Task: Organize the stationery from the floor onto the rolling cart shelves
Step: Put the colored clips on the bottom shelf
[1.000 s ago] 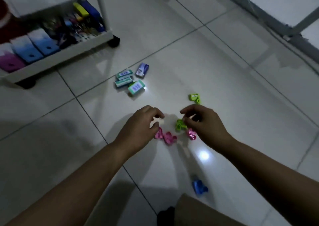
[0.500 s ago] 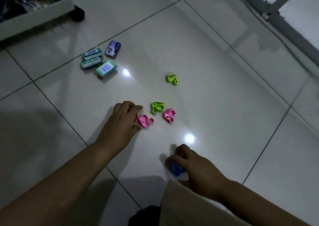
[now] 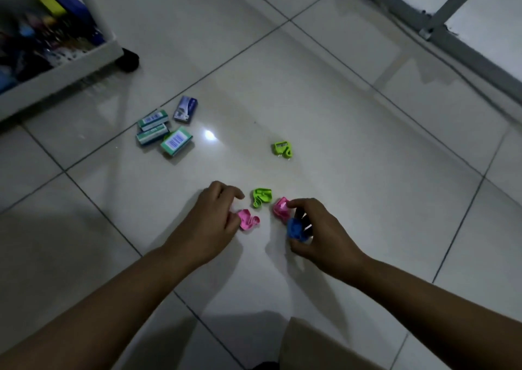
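Beside pink sharpener (image 3: 280,207), right hand (image 3: 316,230) (gripping blue sharpener (image 3: 295,228))

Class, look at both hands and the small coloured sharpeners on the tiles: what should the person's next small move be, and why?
Probably: the right hand, already holding the blue sharpener, closes its fingertips on the pink sharpener they touch. The left hand is at the other pink sharpener, so gathering this cluster comes before the far green sharpener or the cart.

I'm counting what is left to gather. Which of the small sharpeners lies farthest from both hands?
The green sharpener lying alone up the floor, apart from the cluster; the other green one sits between the left hand and right hand.
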